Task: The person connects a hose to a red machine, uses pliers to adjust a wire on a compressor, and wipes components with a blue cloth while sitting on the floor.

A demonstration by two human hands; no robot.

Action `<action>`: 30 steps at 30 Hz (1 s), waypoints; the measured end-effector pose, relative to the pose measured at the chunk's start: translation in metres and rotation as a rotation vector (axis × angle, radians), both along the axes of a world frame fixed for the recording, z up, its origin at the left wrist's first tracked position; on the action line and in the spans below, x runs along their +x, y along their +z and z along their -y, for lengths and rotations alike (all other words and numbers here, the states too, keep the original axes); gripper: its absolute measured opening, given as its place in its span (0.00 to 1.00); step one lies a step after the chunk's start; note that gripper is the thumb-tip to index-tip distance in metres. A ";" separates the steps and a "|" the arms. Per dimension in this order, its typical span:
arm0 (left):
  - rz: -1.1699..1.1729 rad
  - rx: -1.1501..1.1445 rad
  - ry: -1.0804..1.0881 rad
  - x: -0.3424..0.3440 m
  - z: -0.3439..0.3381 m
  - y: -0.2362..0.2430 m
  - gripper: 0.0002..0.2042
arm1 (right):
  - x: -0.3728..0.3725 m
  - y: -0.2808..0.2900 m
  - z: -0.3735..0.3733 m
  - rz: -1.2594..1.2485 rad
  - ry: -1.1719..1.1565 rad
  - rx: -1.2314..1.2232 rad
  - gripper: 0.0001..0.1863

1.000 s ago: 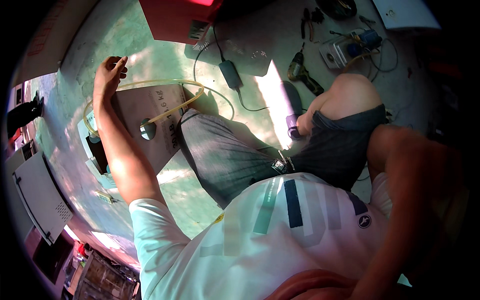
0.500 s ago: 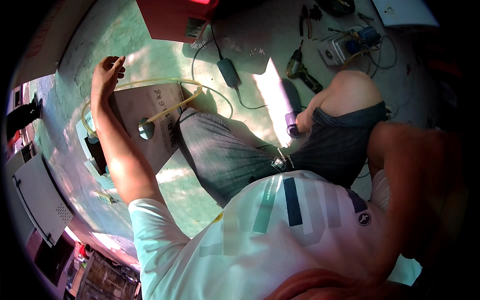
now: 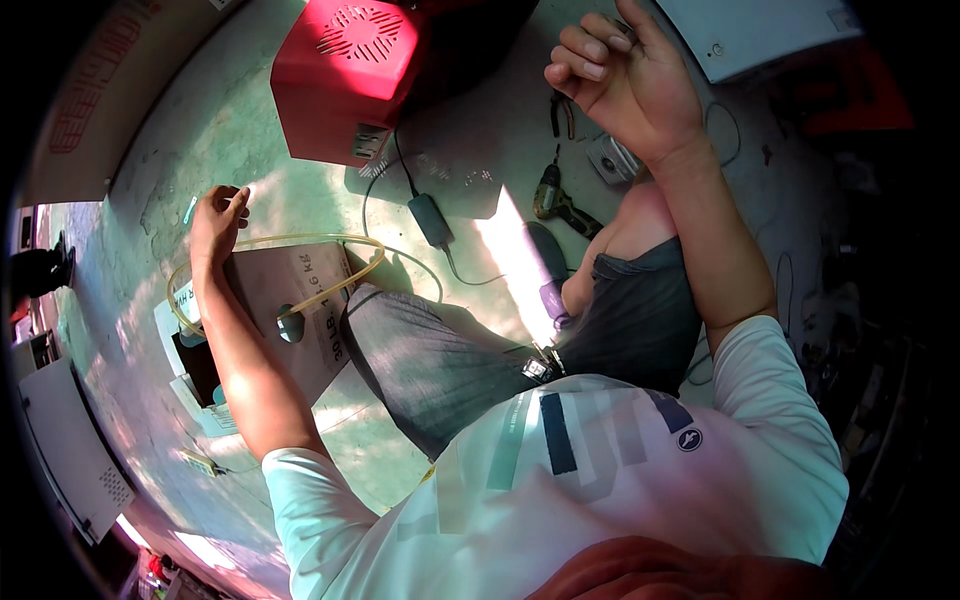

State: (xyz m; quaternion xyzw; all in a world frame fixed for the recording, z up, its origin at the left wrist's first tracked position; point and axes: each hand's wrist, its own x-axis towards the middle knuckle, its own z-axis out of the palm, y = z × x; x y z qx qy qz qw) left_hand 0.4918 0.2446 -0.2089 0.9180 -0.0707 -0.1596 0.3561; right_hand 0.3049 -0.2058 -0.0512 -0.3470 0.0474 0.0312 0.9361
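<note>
My left hand (image 3: 220, 220) hangs above the upper left corner of a cardboard box (image 3: 305, 275), fingers loosely curled and apart, holding nothing visible. A yellow clear hose (image 3: 360, 268) loops over the box, one end at its round hole (image 3: 291, 323). My right hand (image 3: 640, 95) is raised at the upper right, fingers half bent and apart with nothing visible in them. Below it, on the floor, lie a cordless drill (image 3: 565, 208), pliers (image 3: 560, 115) and a silver device (image 3: 610, 158), partly hidden by my arm and leg.
A red cabinet (image 3: 330, 85) stands at the top centre, a black power adapter (image 3: 430, 218) and cables below it. A white appliance (image 3: 750, 35) is at top right. Another person's dark leg and shoe (image 3: 45, 265) are at far left, near white panels (image 3: 70, 440).
My right arm has swung up from beside my body to over the tools at upper right. The view has shifted, showing more of the red cabinet; my left hand stays by the box.
</note>
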 end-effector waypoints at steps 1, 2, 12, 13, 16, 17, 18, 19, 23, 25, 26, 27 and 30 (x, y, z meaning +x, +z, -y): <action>0.002 0.012 0.006 -0.001 -0.001 0.001 0.19 | 0.000 0.000 -0.001 -0.013 -0.017 -0.010 0.30; -0.003 0.011 0.005 -0.001 -0.001 0.001 0.19 | 0.001 -0.001 -0.001 -0.026 -0.036 -0.020 0.30; 0.014 0.013 0.016 0.002 -0.003 -0.006 0.18 | 0.003 -0.017 0.044 -0.072 -0.110 -0.186 0.19; 0.009 0.006 0.018 0.002 -0.004 -0.006 0.19 | 0.006 -0.019 0.048 -0.071 -0.124 -0.175 0.18; 0.019 0.036 0.027 0.002 -0.004 -0.005 0.19 | 0.010 -0.025 0.056 -0.090 -0.149 -0.255 0.17; 0.023 0.053 0.022 0.002 -0.004 -0.005 0.19 | 0.011 -0.027 0.057 -0.107 -0.163 -0.290 0.16; 0.030 0.059 0.024 0.002 -0.004 -0.004 0.20 | 0.012 -0.028 0.058 -0.121 -0.182 -0.320 0.16; 0.034 0.070 0.025 0.002 -0.003 -0.004 0.20 | 0.013 -0.030 0.058 -0.129 -0.176 -0.353 0.16; 0.041 0.066 0.022 0.002 -0.003 -0.005 0.19 | 0.017 -0.034 0.054 -0.156 -0.164 -0.480 0.16; 0.047 0.057 0.030 0.001 -0.004 -0.006 0.20 | 0.019 -0.035 0.051 -0.167 -0.141 -0.553 0.17; 0.049 0.057 0.028 0.002 -0.004 -0.007 0.20 | 0.020 -0.035 0.049 -0.169 -0.118 -0.588 0.17; 0.050 0.062 0.027 0.002 -0.004 -0.007 0.20 | 0.021 -0.036 0.048 -0.172 -0.097 -0.623 0.17; 0.049 0.060 0.020 0.003 -0.005 -0.008 0.21 | 0.022 -0.036 0.044 -0.167 -0.075 -0.690 0.18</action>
